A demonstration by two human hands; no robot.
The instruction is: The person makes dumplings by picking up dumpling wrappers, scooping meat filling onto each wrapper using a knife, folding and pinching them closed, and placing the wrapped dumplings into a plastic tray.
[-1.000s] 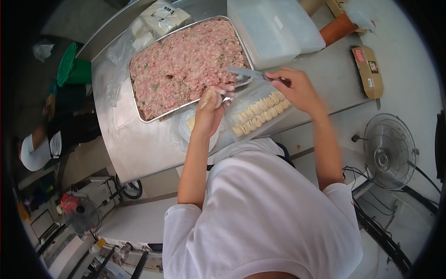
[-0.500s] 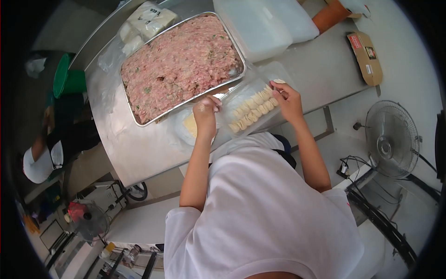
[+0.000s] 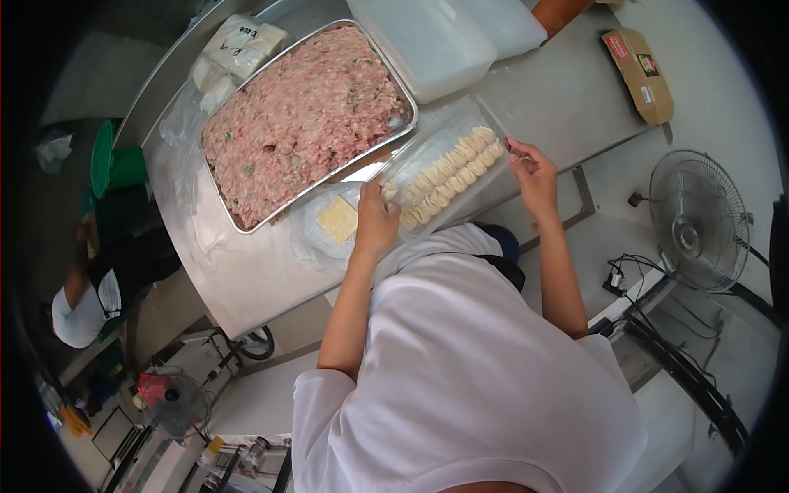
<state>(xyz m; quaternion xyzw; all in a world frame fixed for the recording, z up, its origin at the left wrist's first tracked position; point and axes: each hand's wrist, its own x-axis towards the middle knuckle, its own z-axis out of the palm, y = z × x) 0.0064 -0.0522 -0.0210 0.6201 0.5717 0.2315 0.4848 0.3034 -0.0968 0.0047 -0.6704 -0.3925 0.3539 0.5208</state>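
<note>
Two rows of folded dumplings (image 3: 448,176) lie in a clear plastic tray (image 3: 421,156) on the steel table. My left hand (image 3: 376,220) has its fingers curled over the tray's left end, close to the nearest dumplings. At the right end, my right hand (image 3: 536,182) pinches the tray's edge between thumb and fingers. Square yellowish dough wrappers (image 3: 337,219) rest on clear plastic just left of my left hand. Behind them sits a large metal pan (image 3: 335,175) of pinkish minced meat (image 3: 304,119) with green flecks.
Translucent plastic boxes (image 3: 431,49) and a wrapped white package (image 3: 242,45) stand toward the back. A cardboard piece (image 3: 639,76) lies at the table's right end. A fan (image 3: 695,220) stands at right. Another person (image 3: 82,312) is at left beside a green bucket (image 3: 123,164).
My right hand has moved from the far end of the dumpling rows to the tray's right edge. My left hand has come down onto the left end, and the tray appears shifted slightly right.
</note>
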